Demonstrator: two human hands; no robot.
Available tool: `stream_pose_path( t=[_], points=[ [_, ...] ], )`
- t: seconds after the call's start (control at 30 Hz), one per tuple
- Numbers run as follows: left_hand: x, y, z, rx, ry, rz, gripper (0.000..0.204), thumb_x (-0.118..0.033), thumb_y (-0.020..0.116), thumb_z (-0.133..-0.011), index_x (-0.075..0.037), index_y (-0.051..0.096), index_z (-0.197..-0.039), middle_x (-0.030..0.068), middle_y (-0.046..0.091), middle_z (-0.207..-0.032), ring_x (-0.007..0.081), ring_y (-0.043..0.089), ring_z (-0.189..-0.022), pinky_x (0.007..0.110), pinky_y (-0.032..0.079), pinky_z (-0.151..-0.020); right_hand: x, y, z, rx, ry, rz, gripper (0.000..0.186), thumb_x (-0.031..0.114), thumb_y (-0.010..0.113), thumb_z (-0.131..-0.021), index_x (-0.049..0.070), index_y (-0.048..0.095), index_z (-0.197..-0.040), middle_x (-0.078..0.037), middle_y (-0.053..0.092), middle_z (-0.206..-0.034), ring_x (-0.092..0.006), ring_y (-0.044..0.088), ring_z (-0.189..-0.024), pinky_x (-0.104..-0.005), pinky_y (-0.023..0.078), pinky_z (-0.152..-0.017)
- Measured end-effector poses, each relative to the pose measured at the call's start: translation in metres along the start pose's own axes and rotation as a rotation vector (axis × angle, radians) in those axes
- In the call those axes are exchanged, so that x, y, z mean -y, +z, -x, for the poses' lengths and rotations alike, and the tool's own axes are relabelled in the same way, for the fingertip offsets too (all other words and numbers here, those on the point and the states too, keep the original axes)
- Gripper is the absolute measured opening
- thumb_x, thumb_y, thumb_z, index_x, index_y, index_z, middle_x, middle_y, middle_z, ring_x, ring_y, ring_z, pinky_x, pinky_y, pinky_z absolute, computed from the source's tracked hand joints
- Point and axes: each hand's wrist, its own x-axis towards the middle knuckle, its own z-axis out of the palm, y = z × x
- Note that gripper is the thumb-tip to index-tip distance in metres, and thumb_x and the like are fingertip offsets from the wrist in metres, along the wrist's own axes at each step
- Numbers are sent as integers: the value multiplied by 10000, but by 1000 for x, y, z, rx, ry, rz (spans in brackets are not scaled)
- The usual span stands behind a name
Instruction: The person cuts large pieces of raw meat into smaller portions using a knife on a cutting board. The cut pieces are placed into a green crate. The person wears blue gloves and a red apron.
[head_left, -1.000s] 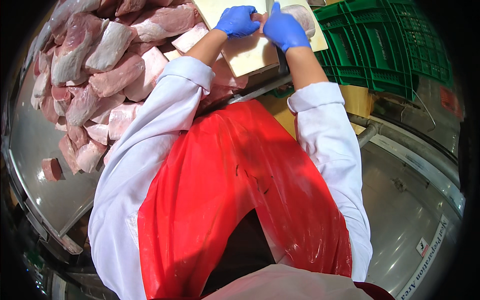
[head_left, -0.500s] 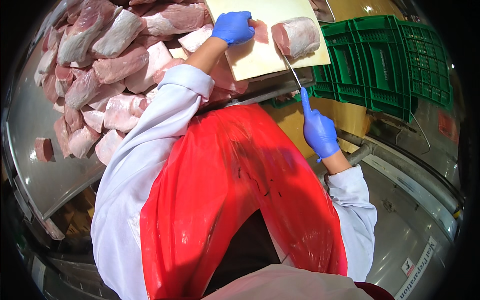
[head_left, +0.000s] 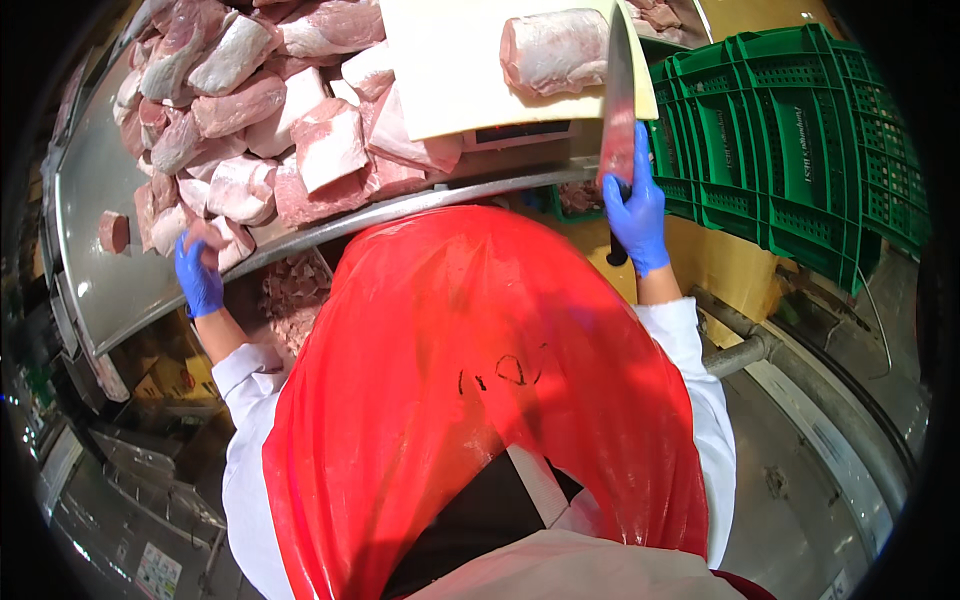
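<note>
I'm on the head feed, using the cutting board [head_left: 450,105] as ref. The loin chunk [head_left: 556,52], prob. pork, lies on its R half, on its side, well in from the front edge, prob. so it sits stable w/ room around it.

The right hand [head_left: 637,215] is at the board's front R corner w/ the knife [head_left: 619,110]: thumb on the near side of the handle, index stretched out alongside, other fingers mostly hidden. Tip points away from the apron [head_left: 480,340], which I'd judge keeps the edge off the body. Can't tell if the blade rests on the board or hovers, nor if it touches the loin.

The left hand [head_left: 200,280] is well L of the board, by the near end of the meat pile [head_left: 240,105], thumb and fingers pinching a small pink slice [head_left: 207,236], AFAICT; blur hides the exact contact. Prob. held by its edge b/c it's thin and floppy.

R of the board, green crates [head_left: 745,140] stand close, contents n/a from here. Board's far edge and the pile's top are cut off. Below-L, a tub of trimmings [head_left: 295,290] is partly hidden by table rim and apron.
</note>
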Motion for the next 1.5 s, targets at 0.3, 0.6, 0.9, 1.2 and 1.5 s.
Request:
stream_pose_path(
  t=[0.3,0.6,0.9,1.2,1.5],
  points=[
    [124,-29,93,-803,-223,-819,547,-176,810,-814,155,605,-1199,262,661,-1200,299,638,-1073,414,514,-957,5,49,-112,-79,-474,86,717,159,595,-943,256,325,-1600,-186,634,-672,-355,637,-563,-456,530,-585],
    [39,228,39,-594,425,-555,429,-96,749,-905,31,556,-1266,145,634,-1206,237,616,-1106,358,498,-965,-27,40,-61,136,-454,285,818,123,643,-893,266,284,-1614,-145,669,-806,-366,637,-590,-490,527,-556],
    [-7,469,-13,-135,623,-481,289,-186,844,-823,-27,658,-976,40,657,-806,125,610,-710,274,527,-680,-95,-37,24,382,-443,452,869,56,621,-849,231,270,-1624,-120,581,-708,-329,618,-539,-472,521,-509],
    [11,518,-23,-70,212,-647,336,-313,802,-733,-7,687,-810,109,684,-657,187,656,-595,341,547,-623,-69,-31,-16,139,-211,-8,718,81,583,-956,176,304,-1611,-188,674,-762,-330,667,-608,-407,522,-596],
    [5,515,-20,-3,192,-434,216,-200,748,-761,4,677,-742,73,660,-628,127,611,-562,313,518,-556,13,48,-78,228,-340,316,767,105,564,-927,205,252,-1620,-172,640,-748,-394,644,-610,-506,525,-571]
  ],
)
